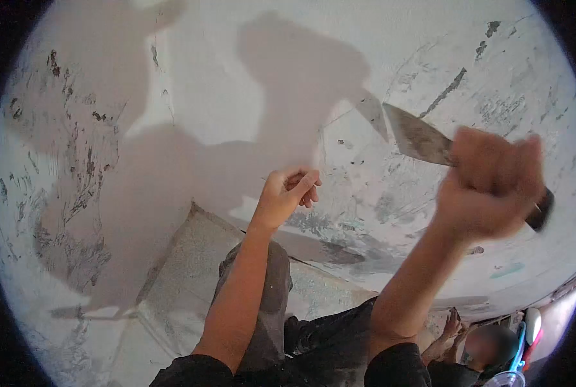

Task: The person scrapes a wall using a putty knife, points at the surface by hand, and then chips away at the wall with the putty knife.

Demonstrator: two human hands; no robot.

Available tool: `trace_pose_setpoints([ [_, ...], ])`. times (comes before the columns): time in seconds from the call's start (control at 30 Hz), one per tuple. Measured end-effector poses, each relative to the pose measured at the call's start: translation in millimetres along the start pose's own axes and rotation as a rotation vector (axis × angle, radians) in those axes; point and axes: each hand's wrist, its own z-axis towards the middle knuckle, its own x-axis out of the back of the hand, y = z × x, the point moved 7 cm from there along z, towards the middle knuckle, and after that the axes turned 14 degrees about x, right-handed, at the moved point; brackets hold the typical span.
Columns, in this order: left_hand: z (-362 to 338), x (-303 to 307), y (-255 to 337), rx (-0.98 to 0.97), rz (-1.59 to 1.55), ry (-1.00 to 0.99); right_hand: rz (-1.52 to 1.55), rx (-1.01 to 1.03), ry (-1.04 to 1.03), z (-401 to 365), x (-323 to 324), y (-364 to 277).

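My right hand [491,180] is raised before the wall [217,77], wrapped round the dark handle of a putty knife [420,135]. The knife's flat metal blade points up and left, its broad edge close to the wall, and its shadow falls just left of it. Some motion blur softens this hand. Lower and to the left, my left hand [293,188] is held near the wall with loosely curled fingers and the thumb over them; nothing shows in it. Around both hands the pale wall bears dark scraped patches, cracks and chips.
Below my hands are my bent knee and a pale ledge [204,242] along the wall's foot, with a corner at left. Another person [452,361] in dark clothing is at lower right, near blue and pink long-handled items [525,345] and a clear container [506,379].
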Motion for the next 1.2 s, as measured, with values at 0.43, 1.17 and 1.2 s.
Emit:
trace_pose_setpoints([
  [0.43,-0.8,7.8,2.0,-0.006,0.023,0.036,-0.095,-0.020,0.035,-12.1,-4.7,-10.1],
  [1.17,-2.2,7.3,-0.5,0.033,0.052,0.088,0.190,0.026,0.121,-19.9,0.5,0.1],
  [1.2,-2.4,7.5,0.6,0.027,0.071,0.081,0.188,0.032,0.121,-17.5,3.6,-1.5],
])
